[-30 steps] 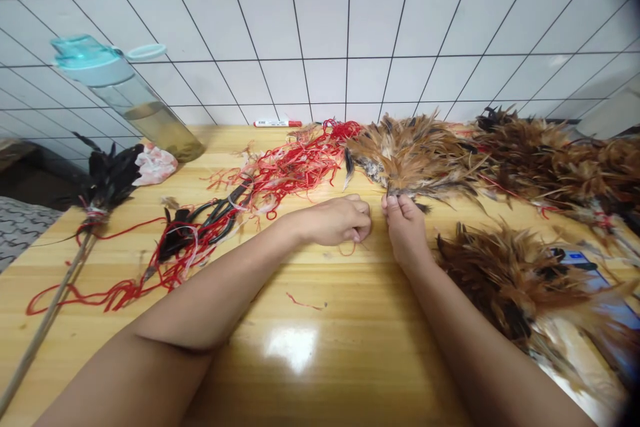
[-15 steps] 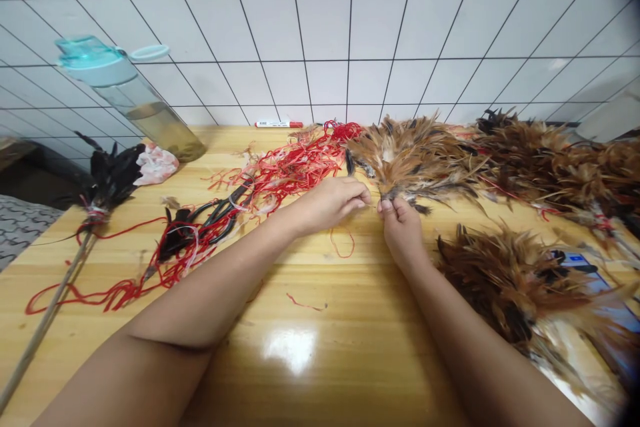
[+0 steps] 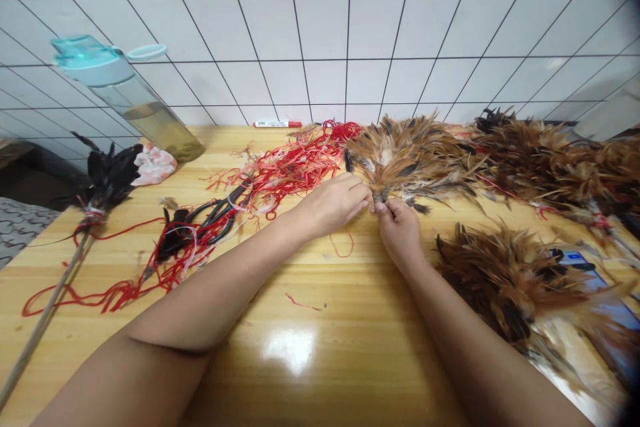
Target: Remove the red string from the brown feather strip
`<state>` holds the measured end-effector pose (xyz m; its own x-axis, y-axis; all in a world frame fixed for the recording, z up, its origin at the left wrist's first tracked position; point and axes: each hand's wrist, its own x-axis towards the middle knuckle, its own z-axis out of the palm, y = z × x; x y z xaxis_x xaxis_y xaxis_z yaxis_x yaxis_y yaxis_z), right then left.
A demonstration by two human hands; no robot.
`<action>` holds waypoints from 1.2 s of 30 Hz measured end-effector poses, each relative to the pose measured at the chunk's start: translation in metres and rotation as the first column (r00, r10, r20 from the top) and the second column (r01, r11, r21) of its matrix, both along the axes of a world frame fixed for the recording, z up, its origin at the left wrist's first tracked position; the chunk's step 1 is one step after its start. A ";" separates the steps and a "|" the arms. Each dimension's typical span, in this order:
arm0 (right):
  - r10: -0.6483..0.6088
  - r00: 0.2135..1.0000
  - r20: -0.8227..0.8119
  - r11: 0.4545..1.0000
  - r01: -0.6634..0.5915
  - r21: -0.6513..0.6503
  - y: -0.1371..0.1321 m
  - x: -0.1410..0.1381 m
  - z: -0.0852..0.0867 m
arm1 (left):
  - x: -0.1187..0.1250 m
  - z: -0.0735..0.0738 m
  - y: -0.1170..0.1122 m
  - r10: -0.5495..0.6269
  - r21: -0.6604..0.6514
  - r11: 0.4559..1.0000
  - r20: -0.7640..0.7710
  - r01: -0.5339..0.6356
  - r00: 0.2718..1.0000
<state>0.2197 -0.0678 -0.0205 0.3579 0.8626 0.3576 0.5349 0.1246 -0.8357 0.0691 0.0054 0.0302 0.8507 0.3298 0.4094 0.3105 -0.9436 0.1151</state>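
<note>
Hands meeting at the quill end of a brown feather bundle (image 3: 415, 150), right of centre on the bench (image 3: 350, 360).
A loop of red thread (image 3: 344, 253) lies near the left hand (image 3: 336, 205) and could snag if the fingers drag across it; farther on, the feathers could slip or splay if the right hand (image 3: 401, 230) eased its pinch. The right grip is closed, thumb against fingers, on the gathered quill end; the left grip curls in right beside it, but the fingertips are too small to tell whether they pinch a strand. The bundle fans out towards the tiled wall (image 3: 380, 27), with a red thread tangle (image 3: 295, 170) to its left that might catch loose plumes.
</note>
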 end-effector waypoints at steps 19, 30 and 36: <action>0.134 0.976 -0.172 0.991 -0.135 0.010 0.002 0.001 -0.003 | 0.001 0.008 -0.008 0.075 0.052 0.994 0.258 -0.091 0.963; 0.192 0.940 -0.283 0.980 -0.200 0.002 -0.001 -0.002 -0.001 | 0.011 -0.004 -0.006 0.331 -0.860 0.507 0.253 0.055 0.909; 0.237 0.942 -0.239 0.971 -0.237 0.029 0.000 -0.005 -0.004 | 0.013 -0.011 -0.008 0.361 -0.936 0.213 0.343 0.282 0.867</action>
<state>0.2143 -0.0682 -0.0242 0.2184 0.9328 0.2866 0.2739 0.2233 -0.9355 0.0825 -0.0022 0.0192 0.6622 0.7491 0.0173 -0.0441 0.0160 0.9989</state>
